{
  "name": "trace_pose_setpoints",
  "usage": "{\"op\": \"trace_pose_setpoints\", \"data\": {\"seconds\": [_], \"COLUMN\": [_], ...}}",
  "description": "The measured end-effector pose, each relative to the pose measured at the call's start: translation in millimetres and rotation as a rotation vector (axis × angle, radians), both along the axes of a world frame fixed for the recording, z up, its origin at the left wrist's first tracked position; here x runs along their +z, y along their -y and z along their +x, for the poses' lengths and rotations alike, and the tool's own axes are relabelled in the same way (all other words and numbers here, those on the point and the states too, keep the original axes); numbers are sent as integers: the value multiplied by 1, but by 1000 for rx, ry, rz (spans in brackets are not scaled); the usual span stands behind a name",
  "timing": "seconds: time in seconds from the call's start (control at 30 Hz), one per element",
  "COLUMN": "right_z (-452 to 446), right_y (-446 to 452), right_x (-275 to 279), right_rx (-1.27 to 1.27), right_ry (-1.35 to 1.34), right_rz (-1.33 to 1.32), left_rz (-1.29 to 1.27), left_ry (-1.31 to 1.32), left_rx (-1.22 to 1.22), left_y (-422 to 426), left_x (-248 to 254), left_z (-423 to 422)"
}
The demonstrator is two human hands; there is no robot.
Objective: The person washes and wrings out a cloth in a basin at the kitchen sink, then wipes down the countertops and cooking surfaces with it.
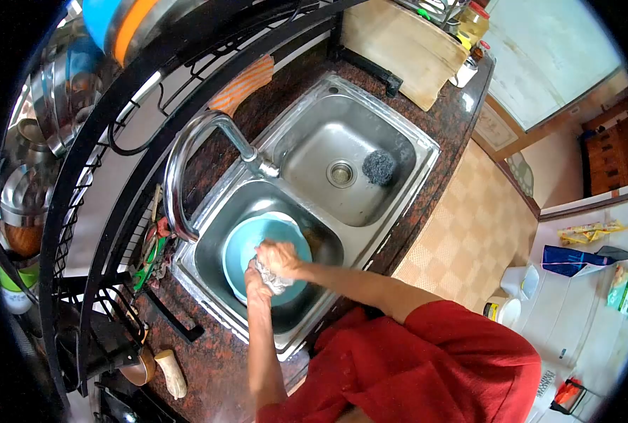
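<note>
Both of my hands are over a light blue basin (238, 243) that sits in the nearer bowl of a double steel sink (328, 240). A crumpled whitish cloth (277, 283) is bunched between them. My left hand (257, 285) is closed on the cloth from the left side. My right hand (277, 258) is closed on it from above, its fingers curled and slightly blurred. The cloth looks wet, though its full shape is hidden by the hands. A curved chrome faucet (180, 158) arches beside the basin.
A dark scouring pad (379, 168) lies in the other sink bowl. Black rack rails (81, 176) curve along the left, holding steel vessels. An orange striped cloth (243, 84) hangs behind the faucet. A cutting board (405, 49) leans at the back; a pale wooden-looking piece (171, 374) lies on the counter.
</note>
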State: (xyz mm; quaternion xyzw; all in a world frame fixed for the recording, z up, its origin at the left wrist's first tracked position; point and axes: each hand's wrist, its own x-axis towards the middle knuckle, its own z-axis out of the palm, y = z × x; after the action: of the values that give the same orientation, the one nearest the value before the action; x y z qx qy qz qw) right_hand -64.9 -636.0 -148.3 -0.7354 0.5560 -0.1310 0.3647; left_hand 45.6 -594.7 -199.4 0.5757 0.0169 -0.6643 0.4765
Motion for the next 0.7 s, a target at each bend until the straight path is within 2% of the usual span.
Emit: {"op": "trace_pose_setpoints", "data": {"seconds": [0.07,0.13,0.17,0.23,0.3,0.33,0.37,0.43,0.5,0.57,0.6,0.63,0.7], "right_z": [-3,-3,-5,-11,-6,-6,-6,-1,-1,2,4,6,14], "right_y": [6,11,4,-4,-10,-11,-10,-7,-2,2,0,-2,-18], "right_x": [-36,-33,-32,-15,-3,0,4,-3,-2,19,24,23,20], "right_rx": [0,3,75,221,429,346,264,276,291,59,32,31,62], "right_ry": [77,158,376,799,492,430,369,305,236,325,350,352,304], "right_rz": [-53,-115,44,372,127,111,94,34,-28,79,54,50,-72], "left_rz": [16,112,42,110,27,60,56,-69,-154,-74,40,36,-370], "left_ry": [-76,2,40,157,343,252,252,109,39,322,58,60,-336], "left_rx": [15,14,-42,-188,-149,-91,-86,125,83,-34,31,29,172], "left_y": [2,7,4,4,5,6,7,6,-12,-31,-35,-34,-35], "left_x": [17,38,15,18,18,39,36,40,36,17,38,39,40], "left_z": [2,6,24,35,24,13,15,19,19,19,6,-3,-14]}}
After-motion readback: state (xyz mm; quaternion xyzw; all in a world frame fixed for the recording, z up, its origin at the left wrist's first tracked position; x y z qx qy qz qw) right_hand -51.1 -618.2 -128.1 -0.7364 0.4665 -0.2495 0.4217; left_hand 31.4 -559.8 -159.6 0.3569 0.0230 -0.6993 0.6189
